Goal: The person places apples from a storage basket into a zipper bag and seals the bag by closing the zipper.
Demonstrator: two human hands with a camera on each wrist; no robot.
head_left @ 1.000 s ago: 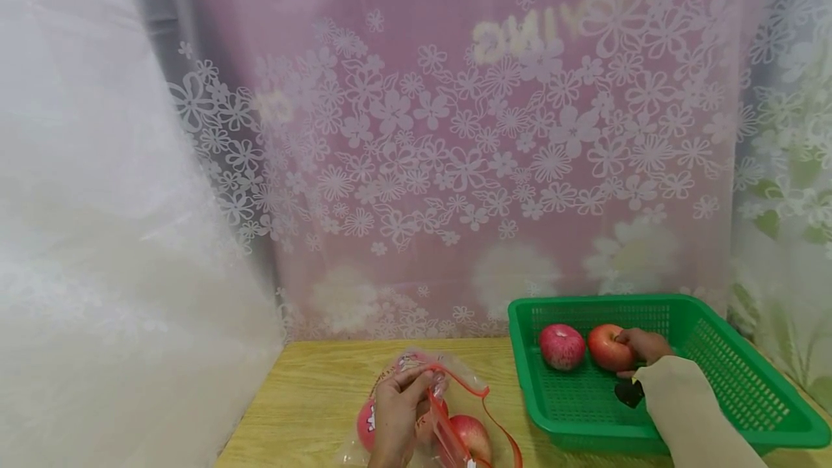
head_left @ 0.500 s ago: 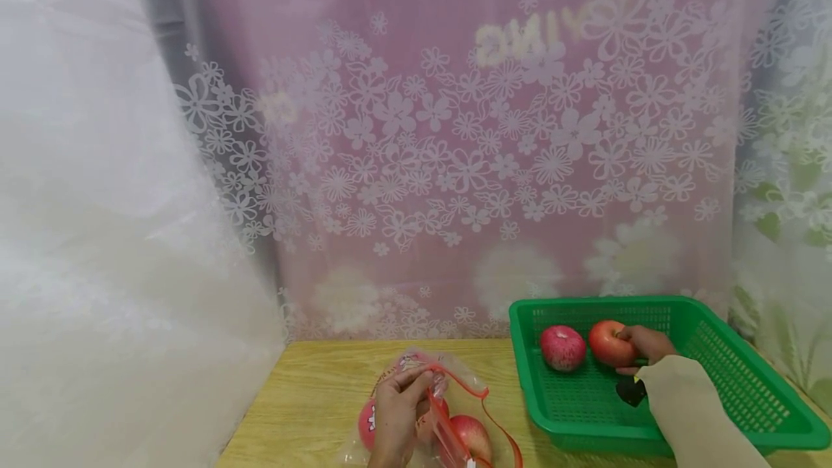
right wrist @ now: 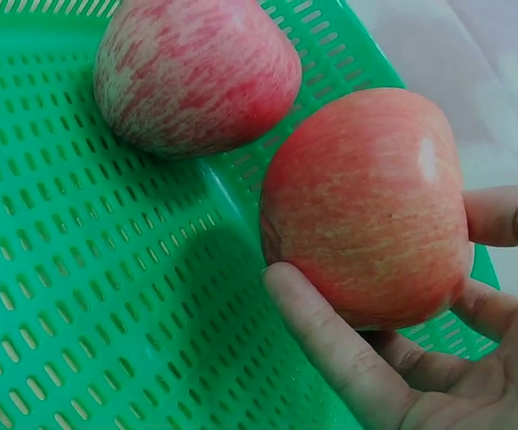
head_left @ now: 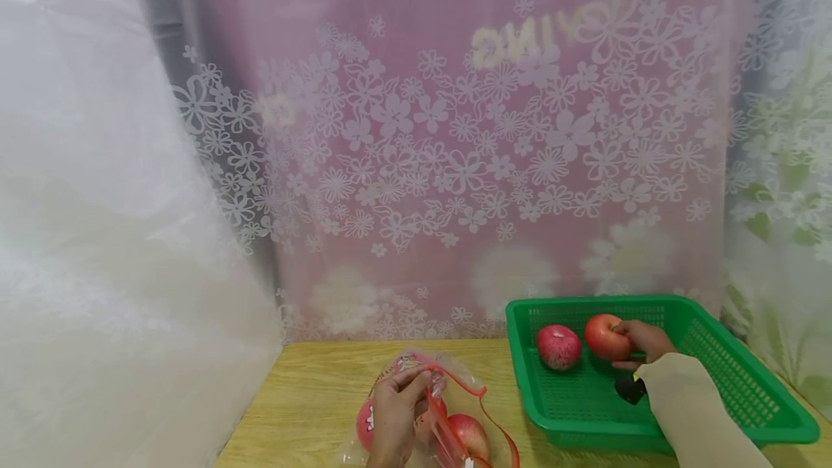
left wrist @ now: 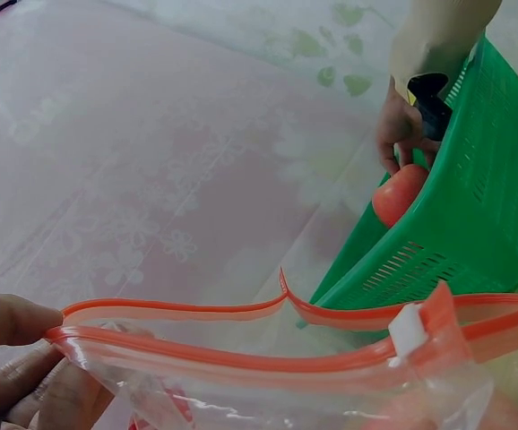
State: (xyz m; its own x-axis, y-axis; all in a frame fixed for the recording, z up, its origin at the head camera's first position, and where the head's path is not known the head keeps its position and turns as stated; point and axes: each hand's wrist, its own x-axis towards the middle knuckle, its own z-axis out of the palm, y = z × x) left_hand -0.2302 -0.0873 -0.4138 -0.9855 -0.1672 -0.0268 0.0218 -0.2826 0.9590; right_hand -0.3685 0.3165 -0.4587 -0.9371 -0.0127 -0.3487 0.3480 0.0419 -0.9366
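Your right grip (head_left: 650,342) held a red-yellow apple (head_left: 604,339) near the far edge of the green basket (head_left: 598,429); your left grip (head_left: 395,414) pinched the zip bag (left wrist: 268,361) on the bench (head_left: 292,396), leftward.

And there it is, upper right of centre in the head view: pale yellow capitals (head_left: 516,43) on the pink floral sheet (head_left: 448,150), running backwards, and mirrored they read "YING", anything beyond the Y lost behind a white flower outline. Over to the left, a yellowish mark (head_left: 276,108), too blurred to read. Down at bottom centre, the clear zip bag (head_left: 445,433) carries small print (head_left: 411,362), but it's illegible.
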